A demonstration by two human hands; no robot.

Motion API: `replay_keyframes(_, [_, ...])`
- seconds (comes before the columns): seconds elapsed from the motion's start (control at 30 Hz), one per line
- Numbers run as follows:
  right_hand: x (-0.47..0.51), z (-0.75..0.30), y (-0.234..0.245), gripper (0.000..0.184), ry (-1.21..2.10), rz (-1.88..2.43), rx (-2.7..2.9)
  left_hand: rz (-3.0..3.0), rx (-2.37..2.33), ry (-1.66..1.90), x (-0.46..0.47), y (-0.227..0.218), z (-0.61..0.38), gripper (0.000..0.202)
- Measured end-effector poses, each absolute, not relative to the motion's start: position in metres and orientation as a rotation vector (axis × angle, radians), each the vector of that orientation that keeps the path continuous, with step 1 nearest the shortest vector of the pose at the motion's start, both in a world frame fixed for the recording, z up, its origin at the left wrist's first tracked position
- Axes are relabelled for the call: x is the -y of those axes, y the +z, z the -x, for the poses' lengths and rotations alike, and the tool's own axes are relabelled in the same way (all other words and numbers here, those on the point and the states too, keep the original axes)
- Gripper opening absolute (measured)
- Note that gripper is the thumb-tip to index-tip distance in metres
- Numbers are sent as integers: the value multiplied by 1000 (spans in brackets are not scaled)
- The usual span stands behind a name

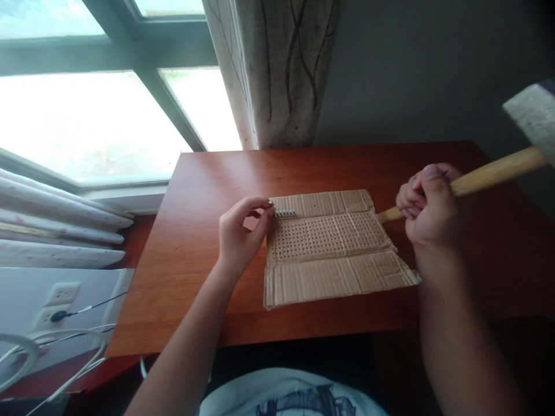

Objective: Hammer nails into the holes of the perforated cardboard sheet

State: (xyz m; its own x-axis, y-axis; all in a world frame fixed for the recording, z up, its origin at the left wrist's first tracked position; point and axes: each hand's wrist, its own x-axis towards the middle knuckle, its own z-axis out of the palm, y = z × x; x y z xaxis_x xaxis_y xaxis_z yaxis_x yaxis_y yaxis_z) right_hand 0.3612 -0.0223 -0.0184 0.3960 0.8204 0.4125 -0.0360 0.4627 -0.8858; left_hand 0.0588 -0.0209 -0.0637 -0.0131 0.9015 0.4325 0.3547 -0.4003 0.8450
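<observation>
A hammer [494,172] with a pale wooden handle is gripped in my right hand [433,202], raised above the table's right side. Its grey head is partly cut off at the right edge. My left hand [243,231] pinches a nail [270,203] at the upper left corner of a cardboard sheet [338,283]; only the nail's small head shows between thumb and fingertip. Just right of those fingertips, a short row of nails [286,214] stands in the cardboard. Many small holes in rows cover the sheet's middle band.
The cardboard lies on a reddish-brown wooden table [208,185]. Behind it hang a patterned curtain [290,75] and a dark wall. A window [87,127] is at the left, with a wall socket [60,293] and white cables [97,358] below it.
</observation>
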Motion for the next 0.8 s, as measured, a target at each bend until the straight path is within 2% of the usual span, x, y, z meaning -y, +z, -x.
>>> replay_keyframes(0.57, [20,-357,-21,40,675,1000,1091,-1673,-1300,1406,21,-66,-57,12])
replay_keyframes(0.8, [15,-352,-18,34,725,1055,1193,-1722,-1270,1381,20,-68,-56,12])
